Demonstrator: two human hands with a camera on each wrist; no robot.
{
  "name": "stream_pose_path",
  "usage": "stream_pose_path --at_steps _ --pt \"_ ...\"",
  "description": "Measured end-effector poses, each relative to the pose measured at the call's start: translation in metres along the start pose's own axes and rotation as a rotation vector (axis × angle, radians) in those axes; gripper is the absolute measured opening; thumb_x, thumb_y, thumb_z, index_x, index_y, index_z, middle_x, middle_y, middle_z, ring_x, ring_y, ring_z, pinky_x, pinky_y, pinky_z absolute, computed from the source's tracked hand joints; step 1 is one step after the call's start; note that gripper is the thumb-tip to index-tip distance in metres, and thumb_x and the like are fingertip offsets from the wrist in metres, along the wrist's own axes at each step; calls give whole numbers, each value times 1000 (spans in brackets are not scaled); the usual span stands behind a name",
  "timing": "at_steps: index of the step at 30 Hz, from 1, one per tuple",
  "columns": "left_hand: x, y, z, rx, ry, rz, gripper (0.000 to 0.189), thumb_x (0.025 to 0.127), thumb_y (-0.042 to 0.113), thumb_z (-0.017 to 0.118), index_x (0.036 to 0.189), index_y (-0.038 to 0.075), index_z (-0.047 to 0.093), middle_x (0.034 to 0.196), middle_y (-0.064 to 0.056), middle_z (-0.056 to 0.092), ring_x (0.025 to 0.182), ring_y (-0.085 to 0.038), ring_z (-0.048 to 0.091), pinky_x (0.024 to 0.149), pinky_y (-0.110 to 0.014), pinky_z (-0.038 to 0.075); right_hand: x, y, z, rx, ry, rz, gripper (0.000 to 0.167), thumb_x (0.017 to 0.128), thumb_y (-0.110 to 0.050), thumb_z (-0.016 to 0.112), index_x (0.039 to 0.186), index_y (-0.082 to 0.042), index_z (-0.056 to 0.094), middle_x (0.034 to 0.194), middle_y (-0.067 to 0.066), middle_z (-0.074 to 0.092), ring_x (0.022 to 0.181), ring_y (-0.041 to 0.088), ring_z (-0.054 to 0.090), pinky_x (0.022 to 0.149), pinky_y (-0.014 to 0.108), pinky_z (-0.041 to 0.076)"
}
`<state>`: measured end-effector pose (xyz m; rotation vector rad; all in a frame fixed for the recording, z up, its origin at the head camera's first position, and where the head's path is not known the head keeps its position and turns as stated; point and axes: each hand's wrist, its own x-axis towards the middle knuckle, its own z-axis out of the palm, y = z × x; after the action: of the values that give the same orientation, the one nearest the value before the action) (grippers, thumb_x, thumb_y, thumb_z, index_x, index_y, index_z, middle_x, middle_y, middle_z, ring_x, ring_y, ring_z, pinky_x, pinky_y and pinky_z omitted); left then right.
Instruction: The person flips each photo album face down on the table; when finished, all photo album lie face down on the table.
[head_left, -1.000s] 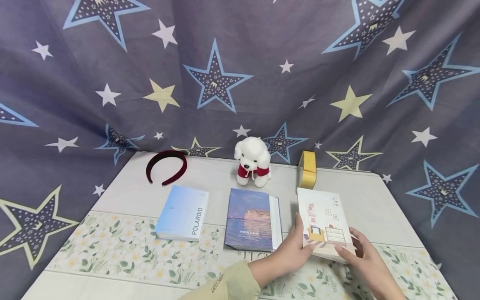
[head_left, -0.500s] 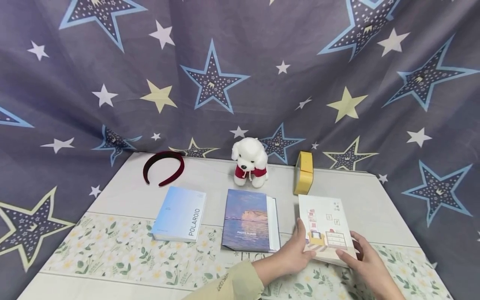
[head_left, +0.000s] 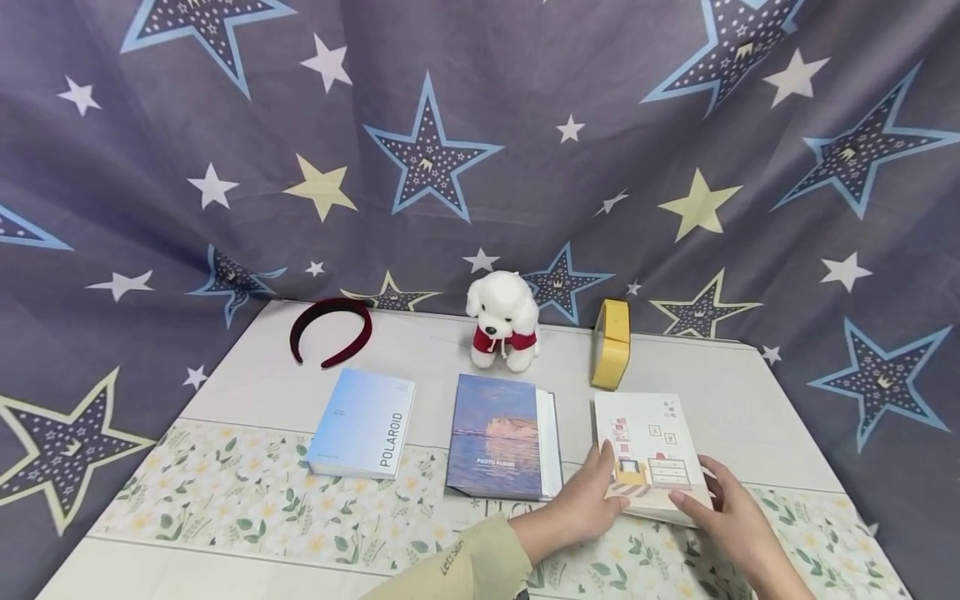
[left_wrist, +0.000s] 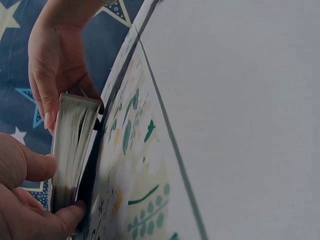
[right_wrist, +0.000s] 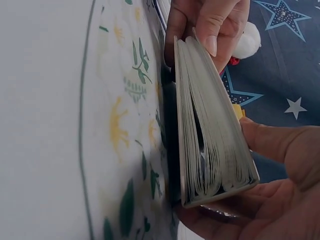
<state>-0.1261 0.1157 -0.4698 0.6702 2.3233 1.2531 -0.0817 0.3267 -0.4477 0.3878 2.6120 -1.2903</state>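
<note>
A thick white album [head_left: 651, 446] with a room drawing on its cover is held between two hands at the table's right. My left hand [head_left: 588, 498] grips its left edge, thumb on the cover. At the lower right corner my right hand [head_left: 733, 510] holds it the same way, thumb on top and fingers beneath. Both wrist views show its page edges [right_wrist: 215, 125] fanned slightly apart, close over the table. To its left lie a blue-purple photo album [head_left: 495, 437] and a light blue Polaroid album [head_left: 363, 423].
At the back stand a white plush dog [head_left: 504, 321] in red and a yellow object [head_left: 612, 343], just behind the held album. A dark red headband [head_left: 330, 332] lies back left. A star-patterned curtain [head_left: 525, 167] borders the tabletop [head_left: 705, 371].
The white album's far edge has come down and toward me, away from the yellow object. Both hands keep their grip on it. The other things have stayed in place.
</note>
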Motion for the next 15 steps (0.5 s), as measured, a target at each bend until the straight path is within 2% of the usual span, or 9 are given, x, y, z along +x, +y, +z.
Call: stream_pose_path --at_steps 8,15 --pt "3 0 1 26 23 -24 77 94 26 61 155 6 20 160 -21 15 143 -31 27 112 -39 31 1 0 0 -43 9 -5 96 91 -43 66 151 9 12 143 38 35 121 48 51 88 45 53" --pt "4 3 2 83 68 -60 75 90 24 67 153 6 30 159 -20 20 142 -31 30 111 -38 33 4 0 1 -126 21 16 100 89 -52 64 152 8 14 145 38 31 126 53 42 93 53 48"
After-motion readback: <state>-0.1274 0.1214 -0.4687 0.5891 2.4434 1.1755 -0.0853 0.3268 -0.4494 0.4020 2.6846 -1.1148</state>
